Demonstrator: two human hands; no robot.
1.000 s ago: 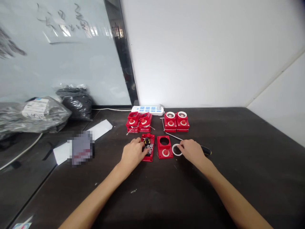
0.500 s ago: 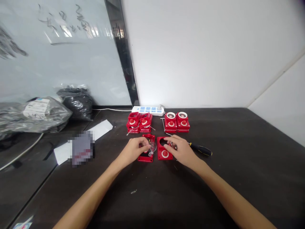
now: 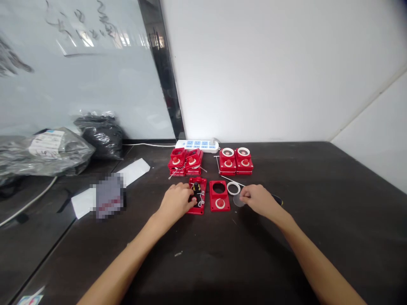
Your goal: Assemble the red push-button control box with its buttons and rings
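Observation:
My left hand (image 3: 176, 202) rests over the left edge of an open red housing (image 3: 199, 182), which holds a black component and thin white wires. To its right lies a red faceplate (image 3: 213, 197) with a round hole and a red button in a white collar. A white ring (image 3: 233, 183) lies beside the faceplate. A clear disc (image 3: 238, 201) sits at the fingertips of my right hand (image 3: 257, 200), and I cannot tell if they grip it. A screwdriver (image 3: 232, 180) passes under that hand, with its black and yellow handle partly hidden.
Stacks of red housings (image 3: 181, 163) and red button units (image 3: 235, 163) stand behind my hands, in front of a white power strip (image 3: 197, 146). Grey and black plastic bags (image 3: 47, 152) lie to the left, near a white paper strip (image 3: 133, 171), on the dark table (image 3: 318, 212).
My right hand has moved right, off the faceplate, uncovering the white ring. The clear disc has gone from between my hands to my right fingertips. My left hand has shifted left.

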